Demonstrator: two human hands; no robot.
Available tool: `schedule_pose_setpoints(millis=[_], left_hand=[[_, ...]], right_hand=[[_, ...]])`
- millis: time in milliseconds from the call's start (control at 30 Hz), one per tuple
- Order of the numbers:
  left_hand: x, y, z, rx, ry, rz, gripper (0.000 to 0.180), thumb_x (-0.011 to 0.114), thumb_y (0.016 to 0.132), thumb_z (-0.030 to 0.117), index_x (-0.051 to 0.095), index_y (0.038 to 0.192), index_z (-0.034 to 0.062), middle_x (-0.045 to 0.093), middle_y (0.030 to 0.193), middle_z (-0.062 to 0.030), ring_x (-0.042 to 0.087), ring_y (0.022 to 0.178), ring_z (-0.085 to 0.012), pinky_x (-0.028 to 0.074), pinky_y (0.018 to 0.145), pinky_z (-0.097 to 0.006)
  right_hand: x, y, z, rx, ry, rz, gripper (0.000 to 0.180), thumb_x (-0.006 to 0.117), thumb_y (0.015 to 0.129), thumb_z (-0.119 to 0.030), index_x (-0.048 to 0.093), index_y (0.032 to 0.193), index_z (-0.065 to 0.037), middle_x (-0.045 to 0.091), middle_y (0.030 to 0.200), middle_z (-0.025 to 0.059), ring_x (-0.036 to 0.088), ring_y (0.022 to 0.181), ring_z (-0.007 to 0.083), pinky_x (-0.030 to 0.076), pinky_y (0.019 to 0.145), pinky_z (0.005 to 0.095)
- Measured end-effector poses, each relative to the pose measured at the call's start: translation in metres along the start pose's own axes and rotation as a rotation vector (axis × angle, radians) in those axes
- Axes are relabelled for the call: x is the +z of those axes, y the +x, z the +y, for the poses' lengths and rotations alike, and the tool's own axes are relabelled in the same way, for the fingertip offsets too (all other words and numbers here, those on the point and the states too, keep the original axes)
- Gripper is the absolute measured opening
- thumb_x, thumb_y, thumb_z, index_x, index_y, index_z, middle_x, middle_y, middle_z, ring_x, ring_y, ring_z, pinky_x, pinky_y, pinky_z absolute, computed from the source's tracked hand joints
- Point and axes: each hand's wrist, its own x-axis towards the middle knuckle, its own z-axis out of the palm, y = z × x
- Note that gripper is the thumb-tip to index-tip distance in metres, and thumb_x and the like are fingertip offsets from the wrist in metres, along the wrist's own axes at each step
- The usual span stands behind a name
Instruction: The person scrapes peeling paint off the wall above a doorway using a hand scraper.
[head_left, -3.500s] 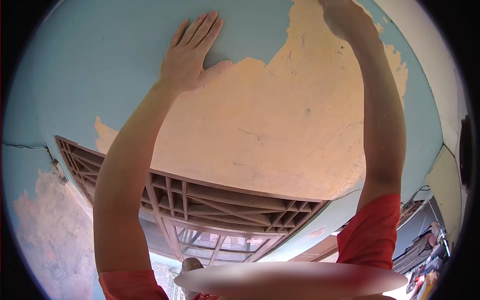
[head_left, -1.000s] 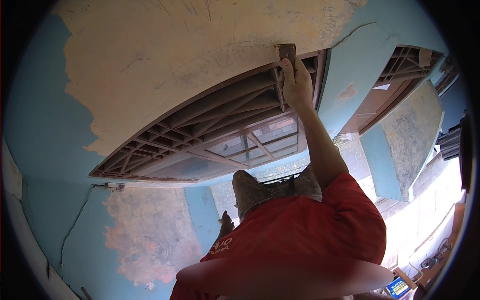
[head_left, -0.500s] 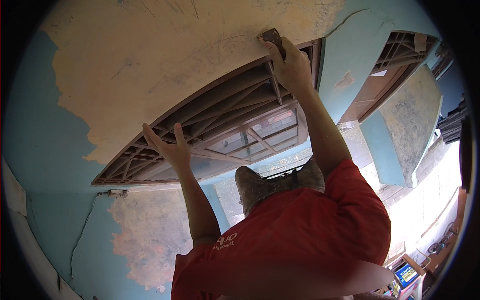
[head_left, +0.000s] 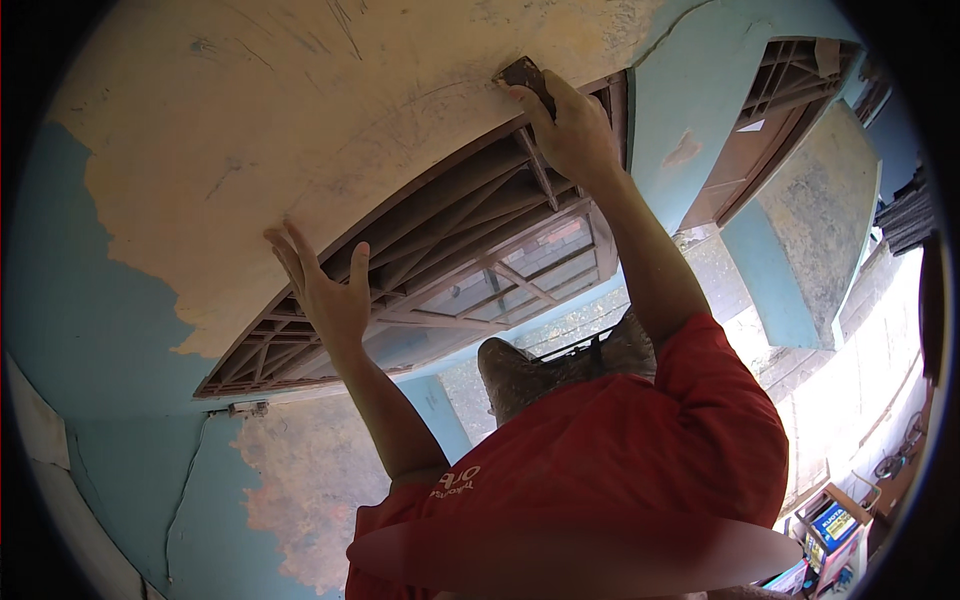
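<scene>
It looks like a home: patchy painted wall [head_left: 200, 150], framed window [head_left: 458, 292].

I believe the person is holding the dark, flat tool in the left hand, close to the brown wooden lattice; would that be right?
Not quite: the head view shows the dark, flat tool in the right hand, whereas the left hand is open with its fingers spread. The tool is indeed close to the brown wooden lattice.

At two o'clock I'm seeing a brown door [head_left: 722, 183] standing under a wooden lattice [head_left: 795, 88]. Towards four o'clock I'm spotting a blue-and-yellow box [head_left: 833, 526], and at eight o'clock a thin cable [head_left: 189, 474] is trailing down from a small wall fitting [head_left: 248, 408].
</scene>
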Motion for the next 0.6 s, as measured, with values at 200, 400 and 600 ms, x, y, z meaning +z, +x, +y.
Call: schedule_pose_setpoints(millis=[200, 400, 600], left_hand=[[-0.004, 0.001, -0.001, -0.007, 0.037, -0.051, 0.101, 0.076, 0.085, 0.056, 0.024, 0.164, 0.0179, 0.011, 0.172, -0.0161, 0.016, 0.158, -0.0359, 0.022, 0.125, -0.055], [-0.006, -0.001, -0.002, -0.017, 0.019, -0.09, 0.101, 0.075, 0.085, 0.057, 0.024, 0.164, 0.0185, 0.011, 0.172, -0.0154, 0.017, 0.158, -0.0355, 0.021, 0.124, -0.059], [-0.004, 0.0, -0.001, -0.038, 0.01, -0.054, 0.103, 0.075, 0.085, 0.058, 0.024, 0.165, 0.0183, 0.011, 0.172, -0.0153, 0.016, 0.158, -0.0354, 0.021, 0.124, -0.057]], right_hand=[[0.007, 0.002, -0.004, -0.068, 0.045, -0.033, 0.04, 0.064, 0.1, -0.041, 0.067, 0.108, -0.002, 0.07, 0.08, 0.0197, 0.069, 0.073, 0.0387, 0.051, 0.069, 0.0455], [0.004, -0.003, 0.003, -0.026, 0.102, 0.012, 0.041, 0.063, 0.101, -0.041, 0.067, 0.109, -0.001, 0.07, 0.082, 0.0225, 0.07, 0.079, 0.0397, 0.051, 0.072, 0.0452], [-0.001, 0.002, -0.005, 0.015, 0.062, -0.059, 0.039, 0.063, 0.101, -0.039, 0.067, 0.111, -0.001, 0.07, 0.082, 0.0217, 0.07, 0.074, 0.0396, 0.052, 0.069, 0.0454]])
